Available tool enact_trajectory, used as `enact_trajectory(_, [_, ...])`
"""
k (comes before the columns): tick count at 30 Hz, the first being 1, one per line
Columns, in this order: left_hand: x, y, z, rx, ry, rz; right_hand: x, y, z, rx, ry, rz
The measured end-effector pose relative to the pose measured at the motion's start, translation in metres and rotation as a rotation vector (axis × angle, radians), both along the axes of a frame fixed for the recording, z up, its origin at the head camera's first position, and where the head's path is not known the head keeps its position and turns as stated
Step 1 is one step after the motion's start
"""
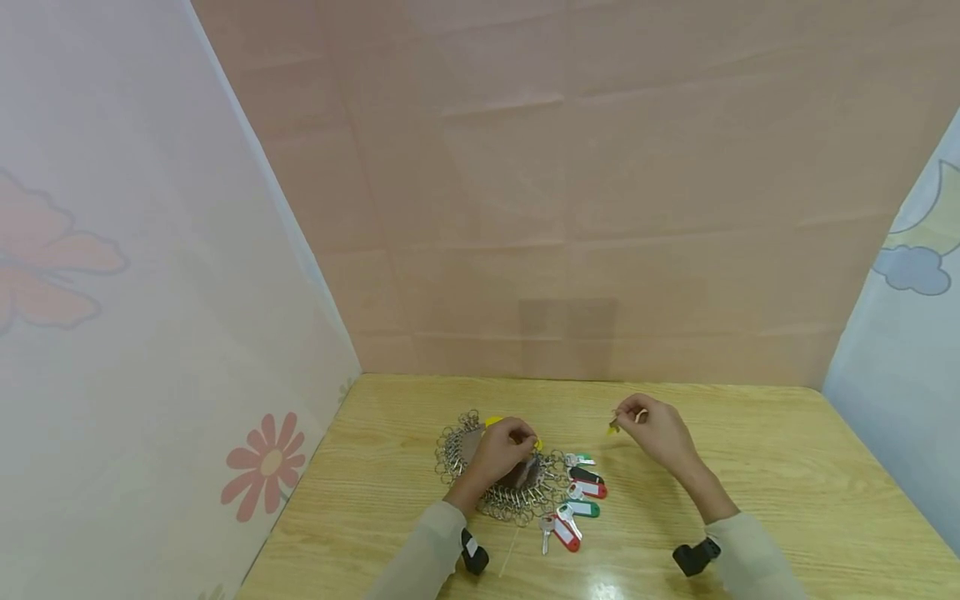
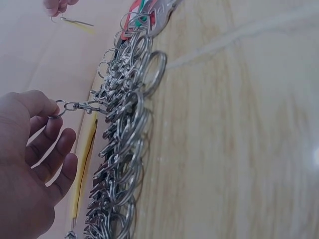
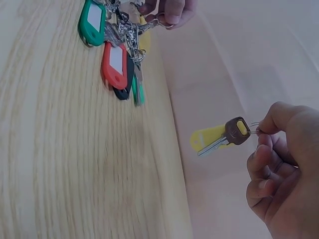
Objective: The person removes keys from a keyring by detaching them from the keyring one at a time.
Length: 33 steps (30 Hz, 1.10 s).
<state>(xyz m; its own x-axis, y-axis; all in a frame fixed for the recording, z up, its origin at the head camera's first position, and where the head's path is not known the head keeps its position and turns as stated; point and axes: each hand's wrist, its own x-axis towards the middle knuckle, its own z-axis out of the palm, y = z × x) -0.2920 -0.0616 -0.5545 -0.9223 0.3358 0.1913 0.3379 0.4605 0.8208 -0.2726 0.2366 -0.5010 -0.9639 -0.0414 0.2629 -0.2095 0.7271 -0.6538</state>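
Note:
My left hand [image 1: 498,457] pinches a split ring between thumb and forefinger. In the left wrist view, a small swivel clasp [image 2: 79,106] links that ring to a crowded cluster of metal rings and clasps [image 2: 117,159]. From the head view, this cluster rings a brown, roughly round piece [image 1: 471,444] lying on the table, partly covered by the left hand. Raised off to the right, my right hand [image 1: 658,429] pinches another split ring. From it hang a brown-headed key [image 3: 237,132] and a yellow key tag [image 3: 203,137], clear in the right wrist view.
Beside the cluster's right edge lie silver keys [image 1: 546,537] and several key tags, among them a green tag [image 1: 587,508], a red tag [image 1: 565,535] and a black tag [image 1: 585,475]. A thin pale strip [image 1: 510,550] lies on the wooden table [image 1: 360,483]. Fabric walls [image 1: 480,208] surround it.

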Motion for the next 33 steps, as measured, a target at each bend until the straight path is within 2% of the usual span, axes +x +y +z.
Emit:
enact_trajectory(7, [-0.003, -0.003, -0.004, 0.003, 0.007, -0.006, 0.000, 0.008, 0.001, 0.009, 0.003, -0.016])
enact_trajectory(13, [-0.003, -0.008, -0.007, 0.032, -0.025, -0.016, 0.000, 0.015, 0.001, 0.018, 0.001, -0.021])
enact_trajectory(20, [-0.004, -0.012, -0.008, 0.023, -0.058, -0.005, 0.002, 0.024, 0.002, 0.022, 0.007, -0.039])
enact_trajectory(33, [-0.002, -0.017, -0.011, 0.000, -0.041, -0.003, 0.007, 0.043, 0.003, 0.037, 0.017, -0.042])
